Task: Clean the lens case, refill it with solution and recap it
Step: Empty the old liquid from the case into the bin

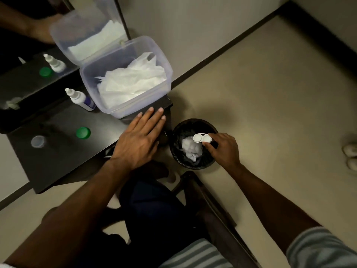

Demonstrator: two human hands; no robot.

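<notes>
White lens case, uncapped, above bin.

Shoes cut off at right edge; mirror reflection blurred.

1. A clear plastic container of white tissues is positioned at the far right corner of the dark surface.
2. A mirror is mounted behind the surface; the container is reflected in it.
3. A black waste bin is placed on the beige floor, just beside the surface; a crumpled white tissue is contained in it.
4. A dark wooden chair is located near the bin.
</notes>
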